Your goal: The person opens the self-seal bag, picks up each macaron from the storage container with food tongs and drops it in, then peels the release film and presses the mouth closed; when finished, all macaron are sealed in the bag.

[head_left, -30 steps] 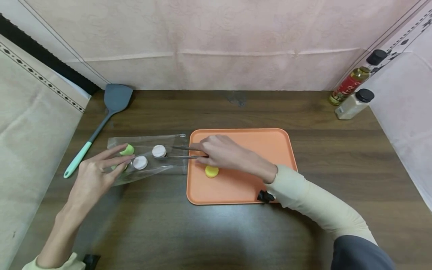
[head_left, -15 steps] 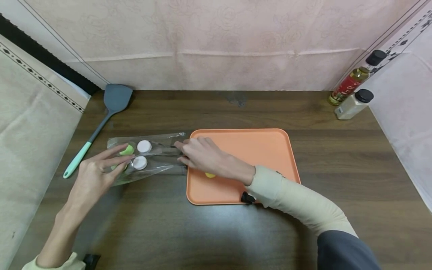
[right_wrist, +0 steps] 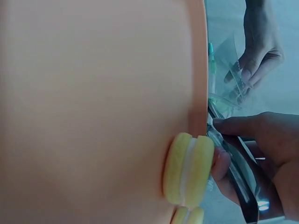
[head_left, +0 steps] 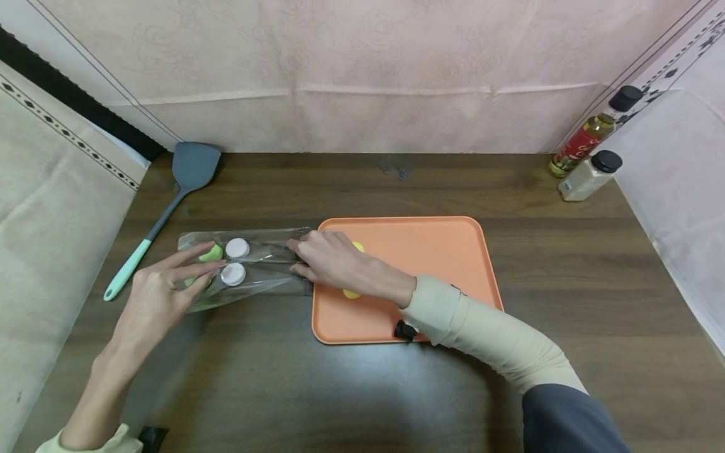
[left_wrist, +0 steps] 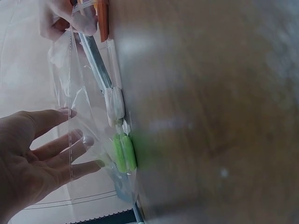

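Observation:
My right hand (head_left: 342, 261) grips metal tongs (right_wrist: 240, 179) at the mouth of a clear plastic bag (head_left: 277, 236). The tongs reach inside, their tips right at the white macarons (left_wrist: 114, 105). Two white macarons show from above, one behind the other, with green macarons (left_wrist: 124, 153) to their left at the closed end. My left hand (head_left: 161, 286) is at that end, fingers fairly straight and spread against the raised film (left_wrist: 81, 100). Yellow macarons (right_wrist: 184, 168) lie on the orange tray (head_left: 436, 251) beneath my right hand, which partly hides them.
A spatula (head_left: 195, 167) with a mint handle lies at the left back. An oil bottle (head_left: 583, 145) and a black-capped seasoning jar (head_left: 586, 179) stand at the right back corner. The wooden table (head_left: 260, 371) ends against cloth-covered walls.
My right hand has moved left with the tongs, and the farther white macaron has slid deeper into the bag, level with the other. The left hand has stayed in place.

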Action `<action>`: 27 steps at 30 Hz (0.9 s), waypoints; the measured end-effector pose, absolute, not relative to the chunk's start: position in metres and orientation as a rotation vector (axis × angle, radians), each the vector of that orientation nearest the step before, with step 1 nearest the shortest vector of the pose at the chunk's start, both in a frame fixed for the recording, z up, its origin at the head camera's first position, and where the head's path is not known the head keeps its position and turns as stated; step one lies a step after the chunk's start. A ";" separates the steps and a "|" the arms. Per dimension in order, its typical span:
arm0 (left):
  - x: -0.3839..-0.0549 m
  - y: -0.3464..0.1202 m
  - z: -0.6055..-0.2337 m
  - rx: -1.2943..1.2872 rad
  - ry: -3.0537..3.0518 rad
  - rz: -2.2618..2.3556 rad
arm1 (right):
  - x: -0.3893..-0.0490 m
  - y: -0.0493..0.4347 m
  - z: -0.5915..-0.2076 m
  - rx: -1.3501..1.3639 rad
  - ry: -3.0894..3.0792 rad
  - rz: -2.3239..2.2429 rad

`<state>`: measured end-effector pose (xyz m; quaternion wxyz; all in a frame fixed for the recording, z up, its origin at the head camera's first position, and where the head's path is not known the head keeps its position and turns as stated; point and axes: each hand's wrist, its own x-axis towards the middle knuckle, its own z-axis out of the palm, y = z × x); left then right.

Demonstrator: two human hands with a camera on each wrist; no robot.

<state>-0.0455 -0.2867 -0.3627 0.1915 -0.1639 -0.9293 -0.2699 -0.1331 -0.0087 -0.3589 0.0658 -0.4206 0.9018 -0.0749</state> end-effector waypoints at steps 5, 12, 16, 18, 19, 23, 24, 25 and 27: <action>-0.046 -0.287 -0.363 -0.470 -2.604 -0.762 | -0.133 -0.002 -0.353 -1.241 2.683 -0.255; -0.048 -0.286 -0.363 -0.469 -2.615 -0.754 | -0.123 0.038 -0.332 -1.171 2.653 -0.352; -0.049 -0.286 -0.362 -0.474 -2.618 -0.744 | -0.112 0.070 -0.323 -1.117 2.666 -0.441; -0.049 -0.285 -0.362 -0.474 -2.619 -0.742 | -0.106 0.087 -0.320 -1.085 2.665 -0.484; -0.049 -0.286 -0.362 -0.474 -2.616 -0.743 | -0.103 0.095 -0.319 -1.073 2.669 -0.500; -0.049 -0.286 -0.362 -0.472 -2.605 -0.759 | -0.092 0.129 -0.321 -1.104 2.719 -0.557; -0.048 -0.286 -0.362 -0.471 -2.605 -0.765 | -0.089 0.137 -0.322 -1.122 2.733 -0.569; -0.048 -0.286 -0.362 -0.469 -2.604 -0.768 | -0.085 0.145 -0.325 -1.141 2.746 -0.590; -0.048 -0.286 -0.362 -0.473 -2.606 -0.769 | -0.077 0.160 -0.330 -1.172 2.763 -0.620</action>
